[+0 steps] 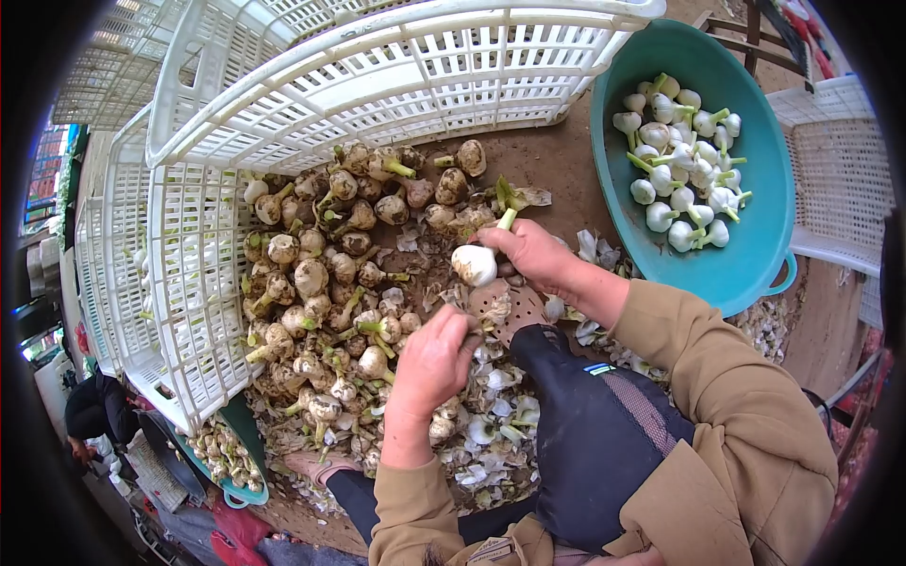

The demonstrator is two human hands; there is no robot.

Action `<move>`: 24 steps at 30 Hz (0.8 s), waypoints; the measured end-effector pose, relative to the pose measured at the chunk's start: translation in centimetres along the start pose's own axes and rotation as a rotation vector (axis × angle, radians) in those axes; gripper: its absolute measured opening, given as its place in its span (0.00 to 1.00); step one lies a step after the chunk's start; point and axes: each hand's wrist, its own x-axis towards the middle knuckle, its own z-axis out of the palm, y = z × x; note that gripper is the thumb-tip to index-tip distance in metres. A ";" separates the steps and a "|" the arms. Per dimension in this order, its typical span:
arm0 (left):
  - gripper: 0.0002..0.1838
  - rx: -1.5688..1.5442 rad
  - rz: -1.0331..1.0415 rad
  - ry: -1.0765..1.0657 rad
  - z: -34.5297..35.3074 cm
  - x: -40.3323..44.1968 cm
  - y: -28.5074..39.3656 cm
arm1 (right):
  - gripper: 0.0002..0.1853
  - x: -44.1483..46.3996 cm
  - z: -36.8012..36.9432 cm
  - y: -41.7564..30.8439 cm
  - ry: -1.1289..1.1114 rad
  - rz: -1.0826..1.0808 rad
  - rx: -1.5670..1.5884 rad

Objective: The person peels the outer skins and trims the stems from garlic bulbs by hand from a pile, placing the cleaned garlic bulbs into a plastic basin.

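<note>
My right hand (530,253) is closed around a garlic bulb (475,266), which is mostly white with a dark patch and has a short green stem pointing up. Just below and to the left, my left hand (436,357) has its fingers pressed together. A scrap of dry skin (495,309) shows near its fingertips, but whether they grip it I cannot tell. Under both hands lie loose peelings (500,387). To the left is a heap of dirty, unpeeled garlic bulbs (311,278) with cut stems.
A teal tub (613,179) with clean white garlic stands at the upper right. White plastic crates (377,85) border the heap at the back and left. A smaller teal tub (247,491) of garlic sits at lower left. Another person (99,410) is at the far left.
</note>
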 end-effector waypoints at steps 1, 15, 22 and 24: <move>0.08 0.004 0.040 -0.058 0.4 -0.4 0.4 | 0.15 0.1 -0.2 -0.1 -0.001 -0.003 -0.004; 0.07 -0.763 -0.508 0.844 -14.0 6.4 -11.1 | 0.14 -1.6 -0.3 -2.7 0.005 -0.323 -0.104; 0.34 0.679 -0.852 0.341 -21.1 12.7 -28.1 | 0.17 -0.3 -8.0 5.1 0.454 -0.190 -1.009; 0.34 0.692 -0.875 0.294 -20.2 13.6 -30.2 | 0.24 -0.4 -7.8 5.8 0.417 -0.107 -1.142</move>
